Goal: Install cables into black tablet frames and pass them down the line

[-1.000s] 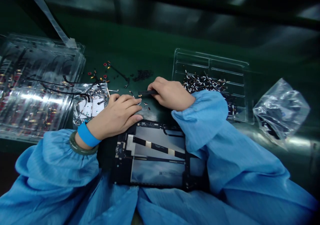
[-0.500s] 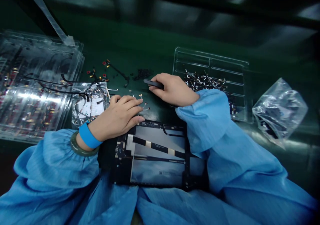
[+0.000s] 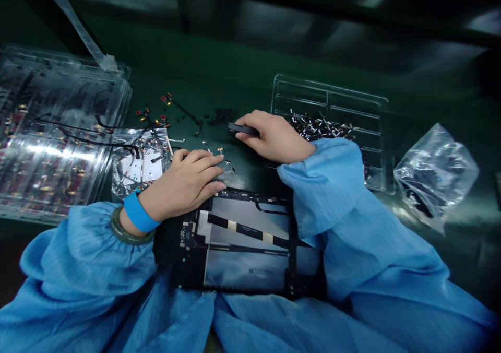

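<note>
My left hand (image 3: 191, 178) lies with fingers stretched out over the upper left corner of an opened tablet (image 3: 246, 280), its fingertips near small flex parts (image 3: 220, 150) on the green table. Beyond the tablet's top edge, my right hand (image 3: 272, 136) is closed around black tweezers (image 3: 245, 129). Their rounded end points left, and their tips are hidden by the hand. The tablet's inside faces up, with a black ribbon cable (image 3: 250, 231) crossing the silver area. Near the tweezers sits a pile of small black pieces (image 3: 223, 116).
Clear plastic trays (image 3: 70, 149) with camera-like parts are stacked at left. Beside them lies a clear bag (image 3: 143, 167) with cables on it. Red-ended flex cables (image 3: 182, 110) lie further back. At right are a tray (image 3: 348, 99) of small parts (image 3: 321, 126) and a plastic bag (image 3: 438, 173).
My right hand has shifted slightly right and away from me with the tweezers. My left hand and the tablet stay in place.
</note>
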The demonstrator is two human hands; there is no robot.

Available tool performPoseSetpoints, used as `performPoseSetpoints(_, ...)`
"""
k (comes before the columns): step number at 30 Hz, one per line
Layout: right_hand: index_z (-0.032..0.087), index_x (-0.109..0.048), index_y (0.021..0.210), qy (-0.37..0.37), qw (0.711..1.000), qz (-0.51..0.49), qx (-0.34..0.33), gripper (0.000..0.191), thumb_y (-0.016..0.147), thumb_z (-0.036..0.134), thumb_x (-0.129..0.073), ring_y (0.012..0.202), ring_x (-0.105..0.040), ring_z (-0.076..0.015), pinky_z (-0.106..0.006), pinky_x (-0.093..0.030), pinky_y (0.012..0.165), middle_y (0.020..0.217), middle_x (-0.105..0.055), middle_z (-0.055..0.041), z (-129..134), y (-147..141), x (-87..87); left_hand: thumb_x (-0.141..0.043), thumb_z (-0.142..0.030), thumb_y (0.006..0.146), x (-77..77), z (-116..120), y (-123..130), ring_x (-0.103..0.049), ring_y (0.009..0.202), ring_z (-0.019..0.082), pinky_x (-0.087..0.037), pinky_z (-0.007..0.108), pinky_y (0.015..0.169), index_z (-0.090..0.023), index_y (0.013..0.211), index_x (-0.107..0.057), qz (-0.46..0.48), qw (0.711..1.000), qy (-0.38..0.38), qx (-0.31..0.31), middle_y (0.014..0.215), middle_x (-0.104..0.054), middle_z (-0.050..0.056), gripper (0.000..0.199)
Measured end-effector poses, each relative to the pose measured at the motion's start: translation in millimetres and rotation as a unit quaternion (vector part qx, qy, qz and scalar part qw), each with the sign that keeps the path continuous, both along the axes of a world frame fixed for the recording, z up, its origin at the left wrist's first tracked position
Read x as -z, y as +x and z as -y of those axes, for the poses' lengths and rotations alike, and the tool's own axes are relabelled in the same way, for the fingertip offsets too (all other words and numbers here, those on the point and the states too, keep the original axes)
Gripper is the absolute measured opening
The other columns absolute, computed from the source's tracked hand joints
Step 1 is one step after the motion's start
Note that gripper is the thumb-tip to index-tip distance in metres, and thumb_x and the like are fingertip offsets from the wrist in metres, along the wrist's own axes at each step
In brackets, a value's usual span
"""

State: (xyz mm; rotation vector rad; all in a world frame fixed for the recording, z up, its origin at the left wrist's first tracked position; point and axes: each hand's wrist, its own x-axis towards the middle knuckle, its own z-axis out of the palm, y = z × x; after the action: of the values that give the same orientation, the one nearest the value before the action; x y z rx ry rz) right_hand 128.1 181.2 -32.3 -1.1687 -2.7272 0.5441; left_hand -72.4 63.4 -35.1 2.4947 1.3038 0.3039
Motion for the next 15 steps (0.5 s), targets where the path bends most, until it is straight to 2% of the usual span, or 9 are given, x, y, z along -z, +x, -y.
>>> performPoseSetpoints(2,0.020,-0.062,0.113,-0.014,1.000,0.010,-0.023,0.028,0.088,0.025,-0.050,0.096,-0.058,-0.0209,-0.032,-0.043,0.080,0.109,-0.062,-0.0075,-0.9,0.4,1.7,-0.026,-0.042,0.099,0.0,0.0,0.0,-0.048,0.121,0.031,-0.034,0.050,0.090,-0.016,0.114,-0.062,-0.001,1.000,-0.003,-0.001,0.135,-0.056,0.012,0.047)
performPoseSetpoints(5,0.020,-0.064,0.107,-0.011,0.999,0.041,-0.013,0.024,0.088,0.030,-0.052,0.092,-0.058,-0.0214,-0.032,-0.042,0.076,0.106,-0.062,-0.0076,-1.1,-1.0,3.5,-0.027,-0.042,0.099,0.6,0.0,-0.1,-0.047,0.121,0.031,-0.033,0.050,0.091,-0.017,0.115,-0.062,0.000,1.000,-0.003,-0.004,0.135,-0.056,0.012,0.046)
performPoseSetpoints(9,0.021,-0.061,0.110,-0.004,0.999,0.031,-0.015,0.027,0.085,0.033,-0.059,0.091,-0.057,-0.0205,-0.030,-0.041,0.074,0.106,-0.061,-0.0055,-2.7,-0.5,5.1,-0.029,-0.040,0.099,2.1,0.3,-0.2,-0.047,0.121,0.030,-0.033,0.049,0.091,-0.018,0.114,-0.062,0.003,1.000,0.001,-0.006,0.135,-0.056,0.011,0.043)
performPoseSetpoints(15,0.020,-0.064,0.104,0.004,0.998,0.056,-0.014,0.022,0.090,0.030,-0.052,0.091,-0.057,-0.0203,-0.030,-0.041,0.074,0.106,-0.060,-0.0074,-3.7,-4.2,7.1,-0.026,-0.041,0.099,2.7,0.1,-0.2,-0.047,0.121,0.031,-0.033,0.049,0.090,-0.017,0.114,-0.062,0.006,1.000,0.002,-0.007,0.135,-0.056,0.011,0.046)
